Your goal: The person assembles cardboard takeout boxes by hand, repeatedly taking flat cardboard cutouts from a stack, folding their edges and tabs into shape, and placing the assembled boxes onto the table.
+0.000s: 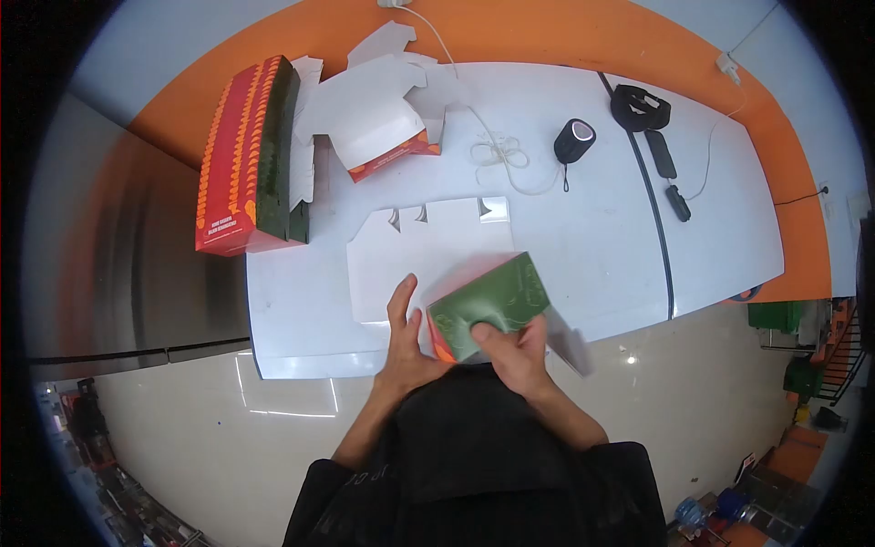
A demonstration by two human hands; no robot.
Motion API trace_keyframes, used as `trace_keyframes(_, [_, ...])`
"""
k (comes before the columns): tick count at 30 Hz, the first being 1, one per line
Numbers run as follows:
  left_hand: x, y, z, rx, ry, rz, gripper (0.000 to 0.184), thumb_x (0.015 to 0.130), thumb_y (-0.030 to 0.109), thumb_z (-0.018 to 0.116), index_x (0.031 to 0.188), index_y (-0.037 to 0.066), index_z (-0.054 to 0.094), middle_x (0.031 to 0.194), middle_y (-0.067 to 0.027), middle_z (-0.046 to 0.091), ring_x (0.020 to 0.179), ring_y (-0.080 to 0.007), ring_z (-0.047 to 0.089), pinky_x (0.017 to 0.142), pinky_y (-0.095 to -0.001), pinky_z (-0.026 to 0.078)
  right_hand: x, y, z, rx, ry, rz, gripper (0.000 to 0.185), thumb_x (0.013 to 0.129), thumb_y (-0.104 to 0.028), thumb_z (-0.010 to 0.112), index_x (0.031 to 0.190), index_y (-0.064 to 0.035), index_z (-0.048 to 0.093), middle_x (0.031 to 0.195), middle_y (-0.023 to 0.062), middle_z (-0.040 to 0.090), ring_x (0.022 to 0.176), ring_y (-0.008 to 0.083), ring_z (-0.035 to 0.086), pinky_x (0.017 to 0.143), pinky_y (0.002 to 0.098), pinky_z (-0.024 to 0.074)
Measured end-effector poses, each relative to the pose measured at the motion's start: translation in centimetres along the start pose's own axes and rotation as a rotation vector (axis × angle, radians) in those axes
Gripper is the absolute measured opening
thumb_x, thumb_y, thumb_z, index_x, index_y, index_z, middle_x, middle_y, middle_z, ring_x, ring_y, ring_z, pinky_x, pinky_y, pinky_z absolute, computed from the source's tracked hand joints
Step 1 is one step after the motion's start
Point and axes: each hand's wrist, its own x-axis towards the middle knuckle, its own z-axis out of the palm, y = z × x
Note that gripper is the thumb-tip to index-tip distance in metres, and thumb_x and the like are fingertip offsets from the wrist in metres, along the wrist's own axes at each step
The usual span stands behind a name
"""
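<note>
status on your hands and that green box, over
Right hand holding green box. Left hand beside it, contact unclear. White card sheet lies just beyond.

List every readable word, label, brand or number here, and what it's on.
Nothing legible.
Red box: two white lines, too blurred.
Black clothing: pale characters, too small.
Green box in right hand: faint pale marks, can't tell whether text.

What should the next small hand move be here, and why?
Probably close the left hand around the green-faced carton's left edge to steady it: the right hand grips the carton, thumb on its green face, while the left hand's fingers stand spread beside it.
</note>
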Motion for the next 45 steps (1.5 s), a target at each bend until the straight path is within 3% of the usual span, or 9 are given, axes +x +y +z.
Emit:
trace_keyframes(4, [-0.1,-1.1,0.8,-0.046,-0.026,-0.370,0.055,0.093,0.006,0.076,0.143,0.000,0.054,0.134,-0.0217,0.062,0.125,-0.0309,0.062,0.099,-0.0394,0.053,1.4,-2.8,2.0,0.276,0.071,0.194,0.049,0.095,-0.007,0.074,0.139,0.0029,0.054,0.132,0.0149,0.065,0.120,0.0229,0.065,0.104,0.0414,0.0547])
trace_keyframes(8, [1.1,1.6,0.8,-0.409,0.062,-0.748,0.023,0.102,0.005,0.063,0.122,-0.006,0.066,0.107,-0.0150,0.073,0.108,-0.0248,0.070,0.087,-0.0370,0.060,3.1,-0.8,0.8,-0.586,-0.358,-0.021,0.100,0.086,-0.026,0.086,0.163,-0.0038,0.026,0.166,0.0214,0.029,0.157,0.0357,0.025,0.125,0.0639,0.0185])
trace_keyframes(12, [1.6,1.3,-0.7,-0.425,0.054,-0.869,0.024,0.103,0.009,0.063,0.120,-0.008,0.063,0.110,-0.0143,0.069,0.105,-0.0237,0.070,0.082,-0.0388,0.065,0.5,4.1,-1.6,-1.313,-0.581,-0.061,0.103,0.079,-0.020,0.085,0.164,-0.0080,0.028,0.169,0.0207,0.023,0.155,0.0444,0.023,0.123,0.0702,0.0131])
trace_keyframes(19, [1.5,0.0,-3.8,-0.447,-0.354,-1.020,0.032,0.104,0.008,0.060,0.131,-0.008,0.055,0.110,-0.0164,0.070,0.106,-0.0267,0.072,0.075,-0.0377,0.067,-1.0,7.2,-8.3,-1.295,-0.443,0.014,0.070,0.075,0.007,0.065,0.143,-0.0079,0.060,0.153,0.0152,0.047,0.142,0.0377,0.044,0.115,0.0493,0.0418])
trace_keyframes(24, [1.7,-0.4,-5.4,-0.852,-0.181,-0.853,0.057,0.110,0.036,0.050,0.156,0.004,0.043,0.160,-0.0213,0.040,0.143,-0.0376,0.048,0.117,-0.0543,0.040,-0.4,6.0,-8.9,-1.107,-0.249,-0.020,0.047,0.076,0.009,0.063,0.121,-0.0051,0.069,0.119,0.0140,0.067,0.110,0.0323,0.064,0.092,0.0434,0.0541])
trace_keyframes(28, [3.6,1.8,-4.3,0.102,-0.305,-0.190,0.049,0.099,0.015,0.066,0.146,0.009,0.058,0.165,-0.0159,0.039,0.159,-0.0371,0.020,0.127,-0.0520,0.023,0.8,4.1,-8.2,-0.995,-0.287,0.122,0.031,0.083,0.006,0.061,0.112,-0.0021,0.070,0.100,0.0152,0.072,0.087,0.0320,0.069,0.084,0.0409,0.0557])
trace_keyframes(35, [5.1,2.4,-1.6,0.296,-0.381,0.089,0.033,0.086,-0.001,0.077,0.117,0.008,0.072,0.131,-0.0088,0.064,0.140,-0.0396,0.044,0.112,-0.0524,0.040,1.6,3.5,-8.1,-0.820,-0.250,0.198,0.019,0.099,-0.008,0.065,0.115,0.0009,0.071,0.094,0.0140,0.074,0.087,0.0235,0.069,0.083,0.0343,0.0526])
trace_keyframes(41, [3.8,-0.1,0.4,0.200,0.330,-0.043,0.024,0.083,-0.001,0.080,0.103,0.009,0.072,0.108,-0.0098,0.064,0.118,-0.0355,0.053,0.102,-0.0489,0.044,1.2,2.6,-7.6,-0.829,-0.271,0.295,0.029,0.101,-0.008,0.064,0.130,-0.0019,0.070,0.101,0.0167,0.076,0.087,0.0246,0.069,0.084,0.0339,0.0528])
trace_keyframes(45, [3.3,1.1,-0.1,0.337,-0.081,0.172,0.024,0.078,0.000,0.084,0.097,0.010,0.075,0.106,-0.0091,0.064,0.118,-0.0362,0.052,0.101,-0.0493,0.045,0.8,2.2,-7.0,-0.828,-0.296,0.183,0.029,0.102,-0.006,0.063,0.130,-0.0021,0.070,0.103,0.0196,0.075,0.086,0.0267,0.070,0.083,0.0347,0.0534])
